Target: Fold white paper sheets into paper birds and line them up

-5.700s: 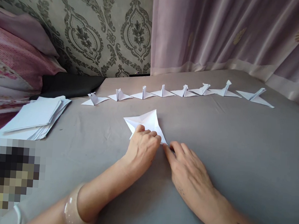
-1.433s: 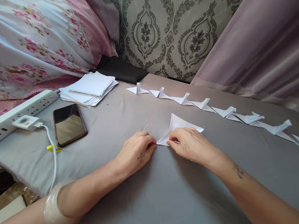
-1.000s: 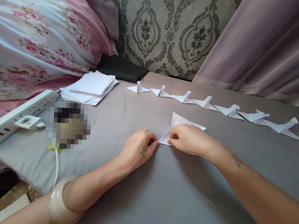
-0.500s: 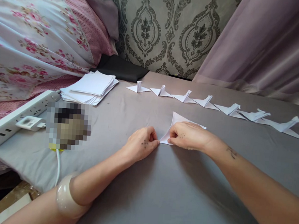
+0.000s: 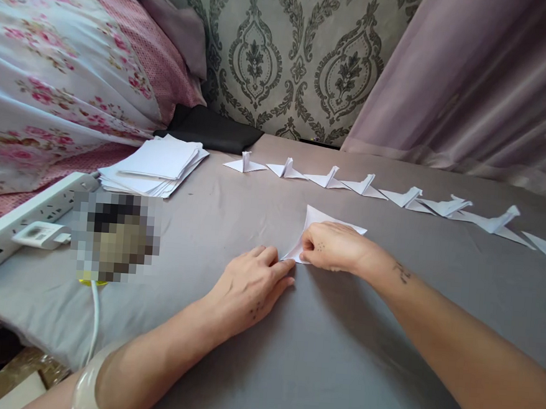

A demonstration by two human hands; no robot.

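Note:
A small sheet of white paper (image 5: 317, 216) lies on the grey cloth, its near-left part curved up. My right hand (image 5: 333, 246) is closed on it, fingers curled and pressed to the paper near its left side; the fingertips are partly hidden. My left hand (image 5: 251, 287) rests palm down at the paper's near-left corner. Its index fingertip touches that corner, while the thumb sticks out apart from it. Beyond my hands, several folded white paper figures (image 5: 362, 184) stand in a slanting row, each with a raised upright part and flat pointed sides.
To the left is a stack of white paper (image 5: 157, 159) beside a black folded item (image 5: 215, 129). A white power strip (image 5: 33, 219) holds a plugged-in charger (image 5: 41, 234). Near it, a blurred-out object (image 5: 121, 237) sits by a white cable (image 5: 95, 323). A patterned wall and curtains border the back.
My left hand has gone from a pinch at the paper's corner to a flatter pose, thumb moved away. My right hand keeps its hold. The view has shifted slightly right.

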